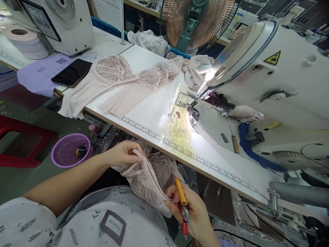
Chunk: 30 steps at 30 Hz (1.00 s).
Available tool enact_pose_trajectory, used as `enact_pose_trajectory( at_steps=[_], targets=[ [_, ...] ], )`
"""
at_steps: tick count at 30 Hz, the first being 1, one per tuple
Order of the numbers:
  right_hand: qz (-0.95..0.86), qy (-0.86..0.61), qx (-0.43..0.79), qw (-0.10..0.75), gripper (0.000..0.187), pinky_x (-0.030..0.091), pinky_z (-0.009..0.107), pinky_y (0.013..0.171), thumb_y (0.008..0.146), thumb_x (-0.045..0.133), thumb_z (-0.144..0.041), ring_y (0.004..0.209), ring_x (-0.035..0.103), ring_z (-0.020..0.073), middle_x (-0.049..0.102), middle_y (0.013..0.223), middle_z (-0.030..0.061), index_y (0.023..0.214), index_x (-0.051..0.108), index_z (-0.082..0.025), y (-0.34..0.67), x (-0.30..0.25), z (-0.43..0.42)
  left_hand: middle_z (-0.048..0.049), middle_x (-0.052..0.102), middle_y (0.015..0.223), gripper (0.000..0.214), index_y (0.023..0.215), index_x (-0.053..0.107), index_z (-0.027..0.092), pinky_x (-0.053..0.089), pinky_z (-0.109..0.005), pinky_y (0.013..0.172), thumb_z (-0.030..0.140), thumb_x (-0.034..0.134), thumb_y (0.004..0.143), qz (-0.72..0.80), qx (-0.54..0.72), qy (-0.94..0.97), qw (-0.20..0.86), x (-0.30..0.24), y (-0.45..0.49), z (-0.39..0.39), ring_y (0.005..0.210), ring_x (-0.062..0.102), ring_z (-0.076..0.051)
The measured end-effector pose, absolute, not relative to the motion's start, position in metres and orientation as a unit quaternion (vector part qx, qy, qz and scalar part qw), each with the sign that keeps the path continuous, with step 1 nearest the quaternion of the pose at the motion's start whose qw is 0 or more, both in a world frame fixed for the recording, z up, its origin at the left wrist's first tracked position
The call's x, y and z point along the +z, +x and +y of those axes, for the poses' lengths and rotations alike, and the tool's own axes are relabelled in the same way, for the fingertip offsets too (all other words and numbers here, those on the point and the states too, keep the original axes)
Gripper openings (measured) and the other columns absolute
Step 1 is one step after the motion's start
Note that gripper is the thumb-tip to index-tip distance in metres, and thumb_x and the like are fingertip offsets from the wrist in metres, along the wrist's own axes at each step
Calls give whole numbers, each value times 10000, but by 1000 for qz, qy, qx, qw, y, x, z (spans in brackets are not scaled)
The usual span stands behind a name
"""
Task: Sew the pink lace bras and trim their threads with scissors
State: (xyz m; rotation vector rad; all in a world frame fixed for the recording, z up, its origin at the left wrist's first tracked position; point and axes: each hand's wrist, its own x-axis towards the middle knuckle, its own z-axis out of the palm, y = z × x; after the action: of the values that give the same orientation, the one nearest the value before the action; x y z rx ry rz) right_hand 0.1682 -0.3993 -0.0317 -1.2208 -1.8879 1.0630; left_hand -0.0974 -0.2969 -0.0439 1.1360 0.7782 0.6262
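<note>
In my lap lies a pale pink lace garment piece (151, 178). My left hand (123, 154) pinches its upper edge with closed fingers. My right hand (191, 209) grips the lower edge of the same piece and also holds thread snips (183, 206) with an orange and red handle, blades pointing down. Both hands sit below the front edge of the white sewing table (154, 113).
A white sewing machine (272, 89) fills the right, its lamp lighting the needle area (192, 106). More pink lace pieces (123, 82) lie on the table, beside a black phone (72, 72). A purple basket (71, 150), red stool (23, 140) and fan (197, 24) stand around.
</note>
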Motion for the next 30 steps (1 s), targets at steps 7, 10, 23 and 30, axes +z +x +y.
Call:
enact_pose_trajectory(
  at_steps=[7,10,23,30],
  targets=[
    [-722,-483,372,327,93,442,234,556,813,600,-196,636,573,140,608,754,4,798,514,-227,167,-35,-398,-23,645,724,204,689,583,139,495,-277,687,280,730,697,374,324,537,683,-37,-95,-298,695,596,-130],
    [-718,-503,337,344,86,435,233,532,815,588,-190,603,554,133,594,736,1,798,513,-227,165,-34,-397,-11,632,727,182,722,559,151,492,-254,651,268,698,725,377,333,543,672,-32,-95,-302,672,589,-118],
    [-716,-508,319,357,103,424,232,506,793,575,-149,588,535,126,581,742,13,767,502,-216,166,-23,-387,-54,644,776,126,786,680,157,503,-226,672,195,566,820,285,231,763,533,4,-102,-282,726,612,-138],
    [-746,-471,149,446,158,409,222,473,776,555,-108,546,517,110,571,704,-7,747,452,-224,158,32,-337,-17,691,679,162,875,646,160,523,-195,524,194,489,850,338,298,779,436,74,-96,-263,560,649,-128]
  ],
)
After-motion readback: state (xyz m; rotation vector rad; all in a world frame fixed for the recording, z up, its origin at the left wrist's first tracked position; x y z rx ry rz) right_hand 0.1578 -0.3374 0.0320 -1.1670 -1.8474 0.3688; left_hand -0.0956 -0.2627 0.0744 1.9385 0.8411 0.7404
